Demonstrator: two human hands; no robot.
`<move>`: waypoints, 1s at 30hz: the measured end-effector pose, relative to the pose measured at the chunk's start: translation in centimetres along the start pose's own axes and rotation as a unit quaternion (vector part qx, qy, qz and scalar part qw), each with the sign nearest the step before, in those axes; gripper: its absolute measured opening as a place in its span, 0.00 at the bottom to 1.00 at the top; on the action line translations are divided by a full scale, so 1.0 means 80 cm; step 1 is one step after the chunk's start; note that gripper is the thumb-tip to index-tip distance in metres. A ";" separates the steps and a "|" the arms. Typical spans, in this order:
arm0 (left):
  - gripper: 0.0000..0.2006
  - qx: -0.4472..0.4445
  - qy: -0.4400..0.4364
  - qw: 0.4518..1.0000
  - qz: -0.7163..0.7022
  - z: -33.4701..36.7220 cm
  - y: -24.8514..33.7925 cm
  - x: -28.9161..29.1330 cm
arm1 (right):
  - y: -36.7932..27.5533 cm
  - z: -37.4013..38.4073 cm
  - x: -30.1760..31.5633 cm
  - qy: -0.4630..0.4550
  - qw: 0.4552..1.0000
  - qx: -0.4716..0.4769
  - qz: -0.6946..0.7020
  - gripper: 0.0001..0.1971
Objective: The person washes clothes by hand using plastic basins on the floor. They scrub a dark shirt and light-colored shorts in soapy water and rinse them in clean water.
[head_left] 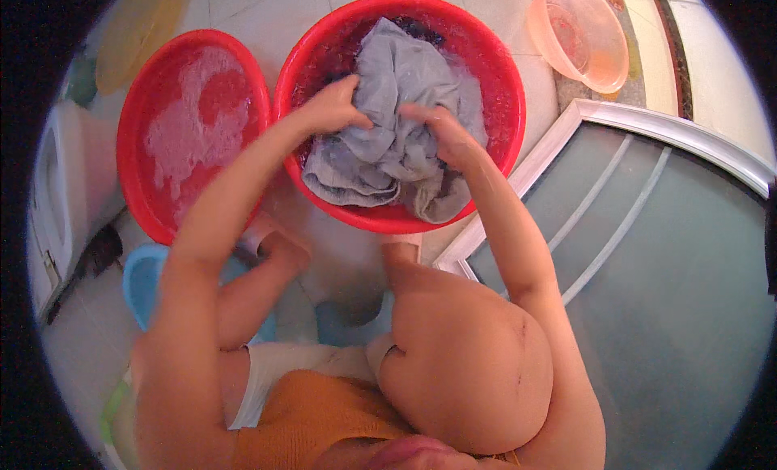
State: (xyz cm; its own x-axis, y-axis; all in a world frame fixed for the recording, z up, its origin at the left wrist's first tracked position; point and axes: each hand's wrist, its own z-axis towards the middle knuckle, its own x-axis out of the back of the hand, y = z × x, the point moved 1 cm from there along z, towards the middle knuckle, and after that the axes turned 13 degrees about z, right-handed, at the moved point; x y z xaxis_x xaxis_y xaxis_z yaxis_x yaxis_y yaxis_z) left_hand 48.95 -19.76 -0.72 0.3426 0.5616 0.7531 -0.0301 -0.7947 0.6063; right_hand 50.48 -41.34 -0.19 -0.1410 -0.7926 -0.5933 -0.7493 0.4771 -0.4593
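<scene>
A wet, crumpled grey garment [392, 89] lies heaped in a red basin [508, 138] in front of me. Its lower folds rest against the near rim, and soapy water with darker cloth shows behind it. My left hand [332, 107] grips the garment's left side, the fabric between thumb and fingers. On the right, my right hand [447, 136] is closed on the same garment near its middle. Some fingertips are hidden among the folds, so the exact grip is partly out of sight.
To the left stands a second red basin [257, 77] with suds in it. A pale orange basin [579, 33] sits at the far right. A framed glass panel door [647, 251] fills the right side. A light blue plastic thing [142, 284] is by my left leg.
</scene>
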 end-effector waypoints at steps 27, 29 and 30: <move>0.11 0.128 0.109 0.986 -0.007 0.060 0.100 -0.009 | 0.009 0.022 -0.053 0.029 0.991 -0.035 0.129 0.11; 0.13 0.014 0.230 0.971 0.068 0.046 0.146 -0.036 | -0.001 0.039 -0.010 -0.088 0.994 0.039 0.046 0.12; 0.13 -0.010 0.227 0.972 0.055 0.058 0.171 -0.047 | -0.011 0.055 0.045 -0.208 0.969 0.130 -0.009 0.13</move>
State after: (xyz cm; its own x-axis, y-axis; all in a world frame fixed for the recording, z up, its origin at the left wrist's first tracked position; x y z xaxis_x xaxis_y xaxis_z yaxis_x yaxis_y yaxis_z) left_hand 51.61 -33.80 3.58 -0.1133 0.5215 0.8457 -0.0638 -0.8532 0.5176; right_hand 53.45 -42.92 -4.86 0.1841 -0.6050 -0.7746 -0.5534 0.5875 -0.5904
